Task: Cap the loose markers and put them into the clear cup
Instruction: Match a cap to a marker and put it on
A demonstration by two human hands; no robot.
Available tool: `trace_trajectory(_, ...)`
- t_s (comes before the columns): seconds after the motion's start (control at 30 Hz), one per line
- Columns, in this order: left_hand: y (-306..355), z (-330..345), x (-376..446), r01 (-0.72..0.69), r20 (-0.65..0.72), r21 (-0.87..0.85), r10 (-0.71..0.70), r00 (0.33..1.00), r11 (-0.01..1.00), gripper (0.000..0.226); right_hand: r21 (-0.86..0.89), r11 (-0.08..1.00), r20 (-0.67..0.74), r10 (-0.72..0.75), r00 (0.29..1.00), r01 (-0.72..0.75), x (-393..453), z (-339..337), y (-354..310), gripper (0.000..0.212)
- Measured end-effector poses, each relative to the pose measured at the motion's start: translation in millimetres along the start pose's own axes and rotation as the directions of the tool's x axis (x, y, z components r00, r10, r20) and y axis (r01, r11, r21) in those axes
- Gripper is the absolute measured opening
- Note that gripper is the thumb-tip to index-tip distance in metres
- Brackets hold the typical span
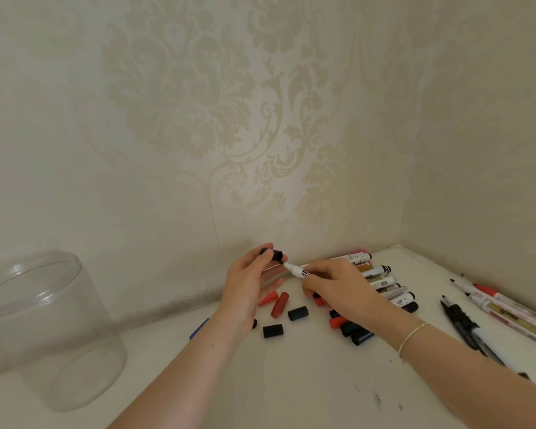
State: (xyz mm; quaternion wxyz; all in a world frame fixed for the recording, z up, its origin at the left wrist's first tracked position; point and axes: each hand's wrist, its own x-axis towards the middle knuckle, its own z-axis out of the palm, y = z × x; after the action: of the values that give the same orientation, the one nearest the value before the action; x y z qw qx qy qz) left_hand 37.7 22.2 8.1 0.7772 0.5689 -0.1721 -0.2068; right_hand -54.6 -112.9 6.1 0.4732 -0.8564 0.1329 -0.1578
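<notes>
- The white marker [298, 270] was held above the white shelf [291, 382], near the back wall, its bare tip pointing left at the open mouth of a black cap [272, 253]; tip and mouth were just apart or barely meeting.
- The right hand [338, 287] gripped the marker's barrel with curled fingers; the left hand [248, 280] pinched the cap between thumb and fingers.
- To do this step well, the cap's mouth probably needed to line up straight with the tip and be pushed on along the barrel until seated, not at an angle.
- The clear cup [48, 329] stood upright, well apart to the left, with no markers visible inside.
- Loose black caps [273, 331] and red caps [279, 305] lay scattered under the hands.
- A row of markers [381, 281] lay behind the right hand, and more pens [508, 317] lay to the far right.
- Nothing visibly blocked the way to the cup, though the scattered caps could be knocked.
</notes>
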Motion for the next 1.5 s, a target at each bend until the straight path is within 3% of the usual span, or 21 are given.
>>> trace_trajectory(0.17, 0, -2, 2, -0.010, -0.032, 0.018, 0.010, 0.999, 1.000, 0.023, -0.103, 0.995, -0.078, -0.021, 0.997, 0.013, 1, 2, 2, 0.015)
trace_trajectory(0.33, -4, 0, 2, -0.009, 0.005, 0.162, 0.009, 1.000, 0.987, 0.020, -0.210, 0.976, -0.061, -0.072, 0.995, 0.058, 1, 2, -4, 0.012)
trace_trajectory(0.57, -3, 2, 1, -0.016, 0.017, 0.125, 0.014, 1.000, 0.992, 0.018, -0.344, 0.933, -0.086, -0.149, 0.985, 0.111, 1, 5, -8, 0.007)
trace_trajectory(0.87, -7, 7, 0, -0.046, 0.052, 0.183, 0.037, 0.998, 0.982, 0.021, -0.290, 0.948, -0.125, -0.172, 0.977, 0.130, -1, 7, -5, 0.015)
trace_trajectory(0.93, -8, 3, 5, -0.062, 0.020, 0.236, 0.059, 0.998, 0.970, 0.019, -0.289, 0.952, -0.104, -0.137, 0.985, 0.102, 0, 5, -4, 0.017)
trace_trajectory(1.0, -10, -5, 13, -0.070, -0.095, 0.312, 0.105, 0.990, 0.947, 0.019, -0.313, 0.949, -0.110, -0.081, 0.991, 0.043, 3, 1, -3, 0.017)
trace_trajectory(1.07, -14, -15, 18, -0.048, -0.142, 0.439, 0.122, 0.982, 0.897, 0.018, -0.347, 0.938, -0.154, -0.042, 0.987, -0.015, 6, -4, 1, 0.015)
trace_trajectory(1.17, -27, -24, 15, -0.041, 0.005, 0.628, 0.049, 0.999, 0.777, 0.008, -0.343, 0.937, -0.216, -0.009, 0.976, -0.067, 10, -8, 6, 0.014)
trace_trajectory(1.33, -41, -29, 10, -0.185, 0.217, 0.696, 0.042, 0.975, 0.694, 0.015, -0.319, 0.944, -0.206, 0.013, 0.978, -0.079, 11, 0, 6, 0.011)
trace_trajectory(1.4, -42, -33, 12, -0.282, 0.295, 0.760, 0.076, 0.953, 0.586, 0.014, -0.309, 0.947, -0.197, 0.025, 0.980, -0.086, 11, 2, 7, 0.012)
trace_trajectory(1.5, -44, -32, 12, -0.441, 0.436, 0.849, 0.085, 0.896, 0.290, 0.025, -0.299, 0.950, -0.195, 0.036, 0.980, -0.095, 11, 2, 9, 0.014)
